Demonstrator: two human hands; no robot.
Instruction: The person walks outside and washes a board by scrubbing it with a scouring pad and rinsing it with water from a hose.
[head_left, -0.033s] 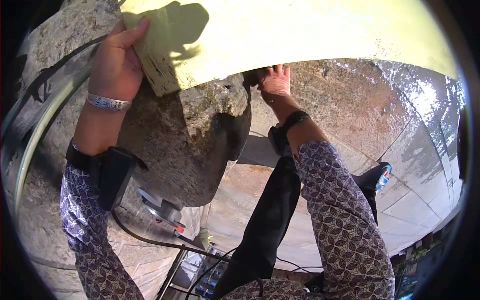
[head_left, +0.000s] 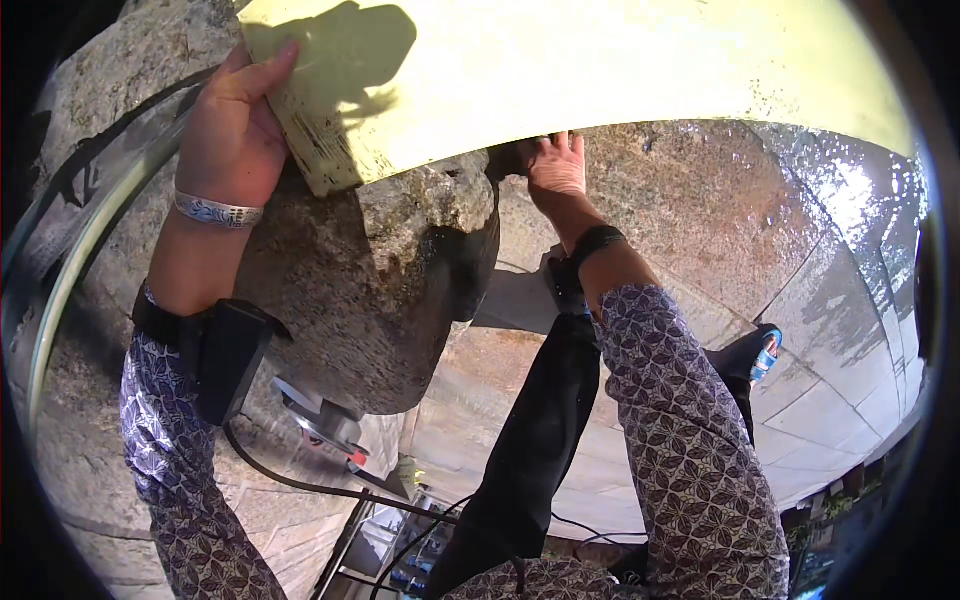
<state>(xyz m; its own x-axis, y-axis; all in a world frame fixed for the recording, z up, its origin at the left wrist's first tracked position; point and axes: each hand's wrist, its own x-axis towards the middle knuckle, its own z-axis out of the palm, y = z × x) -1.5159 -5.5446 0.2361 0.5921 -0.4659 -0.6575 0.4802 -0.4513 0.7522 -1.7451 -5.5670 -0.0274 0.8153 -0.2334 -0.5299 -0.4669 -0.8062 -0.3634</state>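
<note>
A pale yellow board [head_left: 620, 70] spans the top of the head view, with scuffed dark marks near its left corner. My left hand [head_left: 238, 120] is closed on that corner, thumb lying on the upper face and the other fingers behind it. Below the board's lower edge is my right hand [head_left: 556, 172], its fingertips hidden under the board; whether they grip anything does not show. A dark patch beside its thumb cannot be made out. Between my hands a rough stone block [head_left: 350, 290] stands under the board's left part.
A pale green hose [head_left: 95, 250] curves down the left side. A metal tool with a red part [head_left: 325, 425] lies by the stone's foot. Wet paving [head_left: 840, 320] shines at right, near my foot in a blue sandal [head_left: 767, 358]. Black cables [head_left: 330, 488] run across below.
My right hand and wrist have shifted very slightly to the right and down. The board and my left hand look almost the same.
</note>
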